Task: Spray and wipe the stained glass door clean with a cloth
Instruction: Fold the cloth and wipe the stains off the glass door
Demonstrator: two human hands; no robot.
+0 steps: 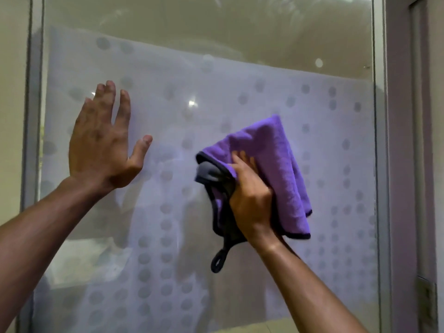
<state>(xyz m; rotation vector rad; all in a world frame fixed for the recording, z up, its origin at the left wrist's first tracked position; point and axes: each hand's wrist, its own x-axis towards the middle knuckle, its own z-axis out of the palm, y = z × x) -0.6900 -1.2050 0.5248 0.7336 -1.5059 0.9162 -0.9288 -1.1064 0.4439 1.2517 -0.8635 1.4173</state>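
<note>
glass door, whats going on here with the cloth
A person is wiping the frosted, dotted glass door. The right hand grips a bunched purple microfibre cloth against the pane, its dark hanging loop dangling below. The left hand is open, fingers spread, at the glass. No spray bottle is in view.

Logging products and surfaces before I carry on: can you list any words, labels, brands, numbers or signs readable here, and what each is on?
None: no readable text in this view.
Glass door: only a frosted dot pattern, no lettering.
Purple cloth, held in the right hand: no label or brand visible; its dark hanging loop is blank.
Door frame: no markings.
Left hand: flat at the glass, holding nothing.
</note>
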